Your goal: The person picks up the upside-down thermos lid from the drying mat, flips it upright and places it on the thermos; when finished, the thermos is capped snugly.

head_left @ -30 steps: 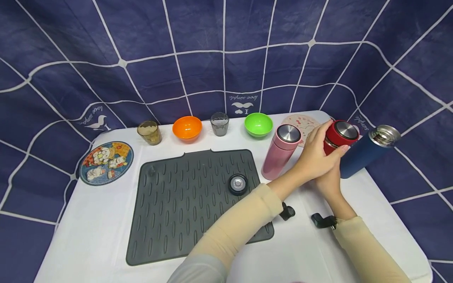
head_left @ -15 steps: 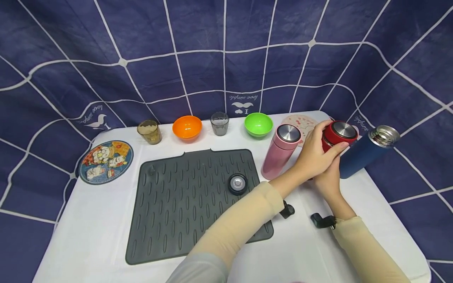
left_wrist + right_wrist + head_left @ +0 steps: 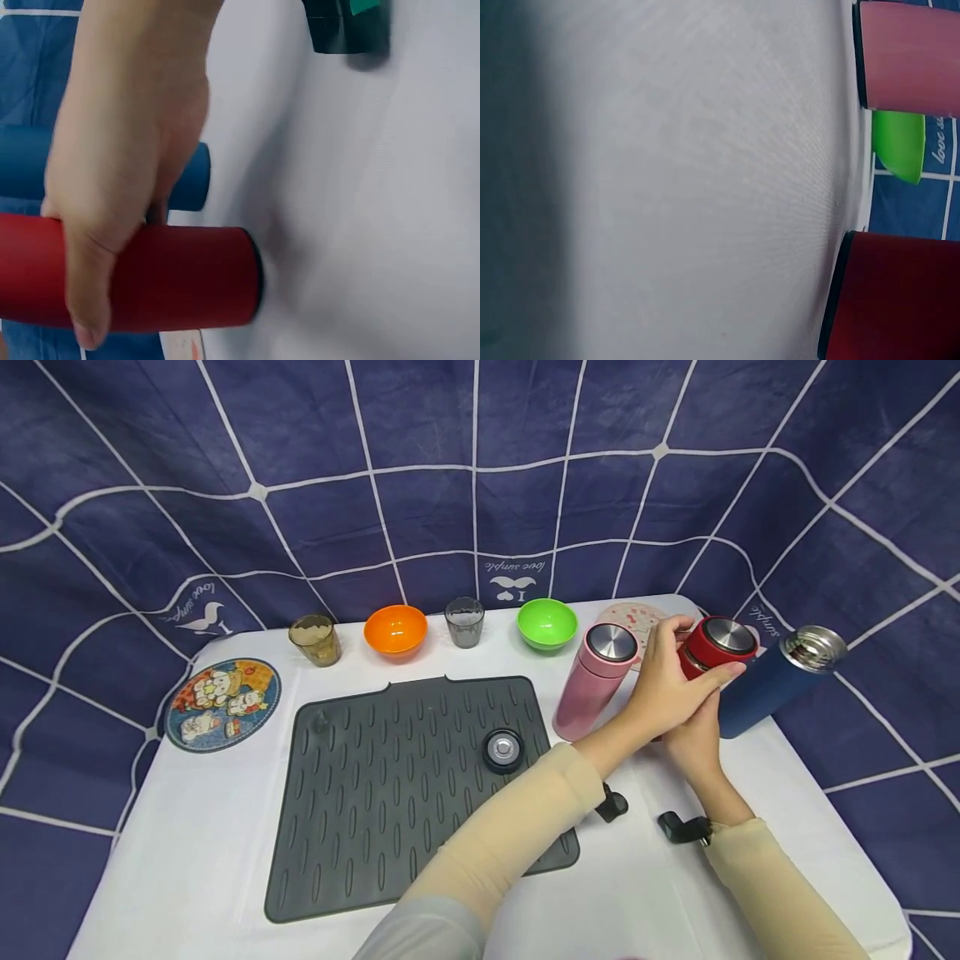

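A red thermos [image 3: 708,647] with a steel-topped cap stands tilted toward the right in the head view, held by both hands. My left hand [image 3: 663,681] holds it near the cap, thumb across the near side and fingers around the far left side. Lower down, my right hand [image 3: 693,735] grips the body. The left wrist view shows this right hand [image 3: 112,150] wrapped around the red thermos [image 3: 187,277], thumb on the near side. Right behind stands a blue thermos [image 3: 761,697] with its steel mouth uncovered. A pink thermos [image 3: 588,693], capped, stands to the left.
A black round lid [image 3: 503,751] lies on the grey drying mat [image 3: 375,793]. Along the back stand an amber glass [image 3: 317,641], an orange bowl [image 3: 396,632], a grey glass [image 3: 465,622] and a green bowl [image 3: 547,624]. Round placemats [image 3: 222,704] lie at both sides.
My left hand's fingers have loosened and shifted slightly left around the red cap, while the thermos tipped a little left. My right hand has stayed in place.
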`<state>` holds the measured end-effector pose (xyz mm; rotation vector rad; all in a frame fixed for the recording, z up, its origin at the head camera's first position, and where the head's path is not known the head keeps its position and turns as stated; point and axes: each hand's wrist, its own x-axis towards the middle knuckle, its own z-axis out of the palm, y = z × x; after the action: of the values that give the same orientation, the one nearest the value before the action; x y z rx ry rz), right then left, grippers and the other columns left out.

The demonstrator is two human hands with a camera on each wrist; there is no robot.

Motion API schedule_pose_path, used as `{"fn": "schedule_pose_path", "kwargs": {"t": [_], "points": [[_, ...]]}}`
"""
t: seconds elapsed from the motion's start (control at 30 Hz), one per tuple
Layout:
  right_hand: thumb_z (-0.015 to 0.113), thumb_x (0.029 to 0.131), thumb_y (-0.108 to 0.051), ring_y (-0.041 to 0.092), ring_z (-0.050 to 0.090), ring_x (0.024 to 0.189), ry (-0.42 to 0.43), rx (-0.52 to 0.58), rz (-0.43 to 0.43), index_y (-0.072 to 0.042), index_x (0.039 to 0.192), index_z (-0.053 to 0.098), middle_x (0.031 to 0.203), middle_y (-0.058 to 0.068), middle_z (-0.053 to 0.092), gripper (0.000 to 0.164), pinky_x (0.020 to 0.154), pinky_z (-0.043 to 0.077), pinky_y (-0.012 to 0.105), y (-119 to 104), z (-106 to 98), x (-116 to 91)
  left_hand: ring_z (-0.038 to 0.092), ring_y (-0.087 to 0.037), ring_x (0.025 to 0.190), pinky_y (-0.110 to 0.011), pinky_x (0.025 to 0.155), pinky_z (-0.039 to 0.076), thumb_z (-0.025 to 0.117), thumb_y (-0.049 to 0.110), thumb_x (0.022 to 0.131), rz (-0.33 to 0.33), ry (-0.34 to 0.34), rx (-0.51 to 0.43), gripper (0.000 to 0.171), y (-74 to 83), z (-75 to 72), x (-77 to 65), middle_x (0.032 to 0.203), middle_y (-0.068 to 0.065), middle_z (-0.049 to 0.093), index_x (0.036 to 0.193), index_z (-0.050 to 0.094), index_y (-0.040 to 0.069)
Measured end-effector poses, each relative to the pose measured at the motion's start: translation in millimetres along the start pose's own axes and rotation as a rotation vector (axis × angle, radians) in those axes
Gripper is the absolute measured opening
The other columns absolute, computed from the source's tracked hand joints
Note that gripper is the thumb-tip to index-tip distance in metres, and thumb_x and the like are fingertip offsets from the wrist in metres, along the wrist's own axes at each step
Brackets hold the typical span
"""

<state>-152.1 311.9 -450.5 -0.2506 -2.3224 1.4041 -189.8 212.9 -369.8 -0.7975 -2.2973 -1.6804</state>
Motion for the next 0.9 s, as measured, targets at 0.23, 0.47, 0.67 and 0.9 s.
{"fn": "schedule_pose_path", "kwargs": {"t": [0.23,0.47,0.67,0.9], "points": [[0.069,0.083,-0.014,0.008,0.045,0.123,0.01,0.013,-0.006,-0.029,0.142,0.021,0.134,0.005,0.049,0.077,0.099,0.034,0.018,-1,0,0,0.035,-0.011,0.132,-0.018,0.109,0.027,0.054,0.034,0.095,0.09,-0.065,0.105,0.06,-6.1,-0.1,-1.2,0.143,-0.004,0.04,0.145,0.029,0.011],[0.068,0.083,-0.011,0.003,0.045,0.116,-0.002,0.01,-0.014,-0.02,0.139,0.027,0.129,0.003,0.048,0.07,0.094,0.035,0.014,-4,-1,-4,0.034,-0.001,0.13,-0.021,0.108,0.028,0.067,0.048,0.082,0.01,-0.052,0.097,0.081,-7.0,1.5,-0.5,0.142,0.011,0.042,0.147,0.026,0.024],[0.068,0.08,-0.003,0.001,0.043,0.116,-0.032,0.061,-0.049,-0.013,0.14,0.027,0.13,0.007,0.047,0.073,0.096,0.033,0.014,-27,-3,-10,0.042,0.0,0.121,-0.015,0.1,0.033,0.074,0.042,0.078,0.029,0.039,0.067,0.073,-2.9,1.9,-0.3,0.131,0.008,0.052,0.139,0.038,0.02],[0.068,0.081,-0.008,-0.002,0.042,0.116,-0.034,0.027,-0.072,-0.01,0.139,0.028,0.13,0.012,0.047,0.071,0.098,0.032,0.014,-41,-5,-13,0.043,0.0,0.117,-0.01,0.093,0.036,0.078,0.041,0.074,-0.006,0.098,0.023,0.074,2.9,4.1,-0.4,0.126,0.009,0.049,0.133,0.039,0.019]]}}
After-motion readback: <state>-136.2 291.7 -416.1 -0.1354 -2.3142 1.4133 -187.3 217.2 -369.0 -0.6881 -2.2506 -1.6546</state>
